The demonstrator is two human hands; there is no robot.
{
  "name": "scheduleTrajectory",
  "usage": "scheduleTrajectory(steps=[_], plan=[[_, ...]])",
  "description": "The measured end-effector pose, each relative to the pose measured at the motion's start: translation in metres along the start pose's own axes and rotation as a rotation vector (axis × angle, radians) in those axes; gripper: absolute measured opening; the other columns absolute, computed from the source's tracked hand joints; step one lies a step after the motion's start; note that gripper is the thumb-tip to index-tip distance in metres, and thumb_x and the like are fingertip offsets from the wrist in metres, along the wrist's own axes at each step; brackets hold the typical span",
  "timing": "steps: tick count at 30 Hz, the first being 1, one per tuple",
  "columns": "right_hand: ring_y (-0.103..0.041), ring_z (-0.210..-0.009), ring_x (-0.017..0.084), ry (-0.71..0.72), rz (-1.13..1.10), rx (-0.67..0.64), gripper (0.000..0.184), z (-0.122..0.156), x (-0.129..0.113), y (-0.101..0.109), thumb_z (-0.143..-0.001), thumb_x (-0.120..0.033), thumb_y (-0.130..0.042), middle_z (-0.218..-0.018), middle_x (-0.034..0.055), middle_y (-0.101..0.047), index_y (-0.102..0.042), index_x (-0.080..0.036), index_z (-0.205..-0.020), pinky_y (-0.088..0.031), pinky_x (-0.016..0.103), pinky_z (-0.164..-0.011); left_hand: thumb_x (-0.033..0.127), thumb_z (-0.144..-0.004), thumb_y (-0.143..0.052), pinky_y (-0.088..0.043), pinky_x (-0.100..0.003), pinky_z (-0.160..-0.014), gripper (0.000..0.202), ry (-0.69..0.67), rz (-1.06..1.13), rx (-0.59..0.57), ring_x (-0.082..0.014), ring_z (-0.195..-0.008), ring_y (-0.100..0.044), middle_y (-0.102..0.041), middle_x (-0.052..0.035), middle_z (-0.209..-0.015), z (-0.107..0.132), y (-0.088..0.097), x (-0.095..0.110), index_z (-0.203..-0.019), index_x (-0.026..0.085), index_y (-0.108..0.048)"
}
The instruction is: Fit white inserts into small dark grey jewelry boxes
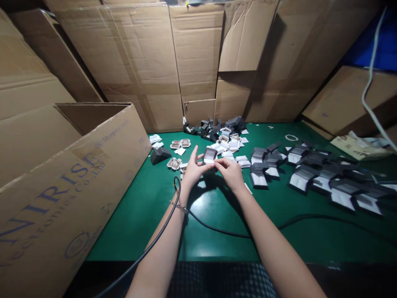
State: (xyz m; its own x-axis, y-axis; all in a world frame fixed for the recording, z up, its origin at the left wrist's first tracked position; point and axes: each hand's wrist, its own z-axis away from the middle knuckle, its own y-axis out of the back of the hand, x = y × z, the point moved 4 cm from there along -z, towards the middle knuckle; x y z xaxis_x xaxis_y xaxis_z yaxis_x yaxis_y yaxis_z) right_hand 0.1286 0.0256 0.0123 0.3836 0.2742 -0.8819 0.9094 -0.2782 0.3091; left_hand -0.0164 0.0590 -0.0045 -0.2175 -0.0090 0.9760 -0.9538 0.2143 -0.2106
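Both my hands meet over the green table (217, 215) and hold one small dark grey box (210, 155) with a pale lining. My left hand (192, 167) pinches the box's left side between thumb and fingers, one finger stretched upward. My right hand (230, 170) grips its lower right edge with curled fingers. Just beyond the box lie several white inserts (226, 145) and a heap of dark box parts (217, 126).
A large open cardboard carton (62, 182) stands at the left. Rows of open grey boxes (316, 171) cover the table's right side. Flattened cardboard (186, 62) walls the back. A black cable (217, 229) crosses the table under my forearms. One dark box (159, 155) sits apart at left.
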Motion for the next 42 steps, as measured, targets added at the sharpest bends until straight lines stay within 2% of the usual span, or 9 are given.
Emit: scheduleTrajectory(steps=[7, 13, 20, 28, 36, 42], plan=[[-0.067, -0.077, 0.022, -0.029, -0.123, -0.087, 0.027, -0.002, -0.002, 0.002, -0.072, -0.04, -0.062, -0.085, 0.0064, -0.074, -0.074, -0.019, -0.084, -0.053, 0.035, -0.075, 0.022, -0.056, -0.084, -0.05, -0.036, -0.089, 0.117, 0.039, 0.092, 0.032, -0.0155, -0.091, -0.064, -0.049, -0.0133, -0.132, 0.004, 0.001, 0.011, -0.148, 0.034, -0.012], [-0.067, -0.078, 0.022, 0.052, 0.033, -0.108, 0.021, -0.003, -0.006, 0.005, -0.075, -0.035, -0.06, -0.085, 0.0064, -0.074, -0.073, -0.02, -0.081, -0.052, 0.036, -0.077, 0.025, -0.056, -0.084, -0.052, -0.034, -0.083, 0.119, 0.015, -0.001, -0.018, -0.0147, -0.087, -0.063, -0.047, -0.0139, -0.134, 0.003, 0.003, 0.012, -0.148, 0.034, -0.011], [-0.067, -0.074, 0.021, 0.165, 0.13, -0.124, 0.018, -0.002, -0.008, 0.004, -0.076, -0.032, -0.058, -0.081, 0.006, -0.073, -0.072, -0.02, -0.079, -0.053, 0.034, -0.072, 0.029, -0.054, -0.085, -0.051, -0.034, -0.083, 0.114, -0.012, -0.119, 0.016, -0.0182, -0.095, -0.059, -0.048, -0.0135, -0.135, 0.002, 0.007, 0.002, -0.147, 0.034, -0.018], [-0.067, -0.073, 0.018, 0.186, 0.156, -0.223, 0.015, -0.003, -0.006, 0.008, -0.079, -0.028, -0.059, -0.081, 0.0044, -0.073, -0.073, -0.021, -0.081, -0.053, 0.031, -0.072, 0.029, -0.053, -0.085, -0.052, -0.032, -0.078, 0.118, 0.025, -0.138, -0.04, -0.0115, -0.08, -0.058, -0.049, -0.0145, -0.133, 0.005, 0.004, 0.01, -0.148, 0.032, -0.015], [-0.068, -0.075, 0.018, 0.307, 0.222, -0.107, 0.017, 0.0, -0.015, 0.007, -0.083, -0.027, -0.056, -0.082, 0.0047, -0.073, -0.072, -0.02, -0.083, -0.055, 0.03, -0.071, 0.027, -0.057, -0.083, -0.052, -0.031, -0.078, 0.112, 0.054, -0.012, -0.008, -0.011, -0.08, -0.06, -0.047, -0.0145, -0.136, 0.004, 0.003, 0.005, -0.148, 0.033, -0.017], [-0.067, -0.086, 0.02, 0.372, 0.169, -0.065, 0.021, 0.006, -0.024, 0.001, -0.08, -0.03, -0.062, -0.097, 0.0059, -0.072, -0.069, -0.021, -0.098, -0.055, 0.032, -0.078, 0.022, -0.066, -0.076, -0.052, -0.028, -0.079, 0.102, 0.104, 0.18, 0.068, -0.0152, -0.095, -0.062, -0.051, -0.0128, -0.131, 0.004, 0.003, 0.01, -0.148, 0.032, -0.017]])
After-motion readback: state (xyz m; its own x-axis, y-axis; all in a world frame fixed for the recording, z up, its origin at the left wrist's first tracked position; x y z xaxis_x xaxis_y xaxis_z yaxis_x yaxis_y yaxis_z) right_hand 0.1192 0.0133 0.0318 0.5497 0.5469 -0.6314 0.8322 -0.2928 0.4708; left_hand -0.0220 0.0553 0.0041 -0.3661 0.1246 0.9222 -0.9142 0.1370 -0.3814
